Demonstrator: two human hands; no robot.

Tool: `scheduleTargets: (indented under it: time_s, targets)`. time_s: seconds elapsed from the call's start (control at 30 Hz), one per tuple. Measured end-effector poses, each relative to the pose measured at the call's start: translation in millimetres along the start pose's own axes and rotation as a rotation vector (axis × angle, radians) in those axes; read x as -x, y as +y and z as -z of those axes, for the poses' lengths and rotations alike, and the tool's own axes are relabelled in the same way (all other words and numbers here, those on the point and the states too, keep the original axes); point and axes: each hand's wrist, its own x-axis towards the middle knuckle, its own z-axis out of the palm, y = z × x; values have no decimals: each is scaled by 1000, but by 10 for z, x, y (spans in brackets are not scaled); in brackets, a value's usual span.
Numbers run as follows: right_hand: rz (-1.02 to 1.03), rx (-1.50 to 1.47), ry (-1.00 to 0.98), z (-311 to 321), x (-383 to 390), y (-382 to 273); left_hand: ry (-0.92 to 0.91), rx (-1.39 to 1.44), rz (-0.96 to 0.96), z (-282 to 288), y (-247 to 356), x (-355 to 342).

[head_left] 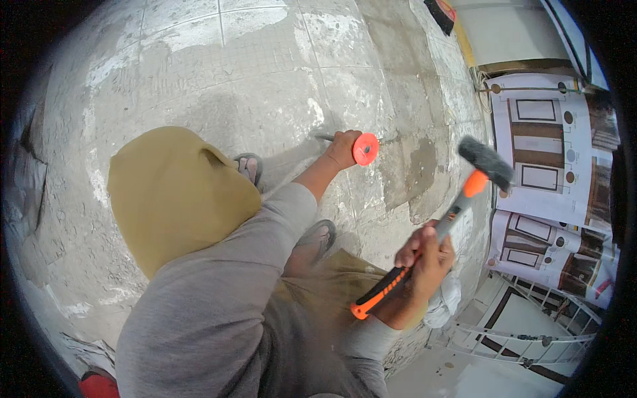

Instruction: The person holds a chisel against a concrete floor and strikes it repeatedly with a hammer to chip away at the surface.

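Note:
My left hand [342, 150] is wrapped round a cold chisel [325, 137] low over the rough floor. The chisel's round red hand guard [365, 149] sits on the right side of the fist, and its dark blade sticks out to the left. Whether the blade touches the floor I cannot tell. In my right hand [426, 262] is a club hammer [458, 204], gripped along its grey, black and orange handle. Its dark head is raised at the upper right, slightly blurred, apart from the chisel. Both forearms come out of grey sleeves.
Worn grey tiles and patchy mortar cover the floor [265, 86]. My sandalled feet [314, 240] stand near the chisel. Printed sheets [541, 149] hang at the right, with a metal ladder [524, 341] below them. A red-and-black object [441, 16] lies at the far right.

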Motion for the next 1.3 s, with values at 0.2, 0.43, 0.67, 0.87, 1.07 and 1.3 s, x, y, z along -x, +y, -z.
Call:
scheduleTargets:
  time_s: [0.2, 0.43, 0.67, 0.87, 1.07, 1.3]
  targets:
    - [313, -56, 87, 68, 9, -450, -18, -30, 0, 94, 35, -42]
    - [495, -77, 104, -63, -36, -602, 72, -17, -8, 178, -22, -71]
    - [-24, 625, -207, -12, -472, 1477, 3, 381, 150, 217, 132, -164]
    - [-369, 214, -203, -130, -146, 912, -73, 99, 6, 281, 40, -33]
    - [-224, 197, -70, 30, -3, 270, -24, 8, -8, 91, -6, 44]
    - [158, 124, 89, 6, 34, -429, 39, 50, 53, 106, -9, 34]
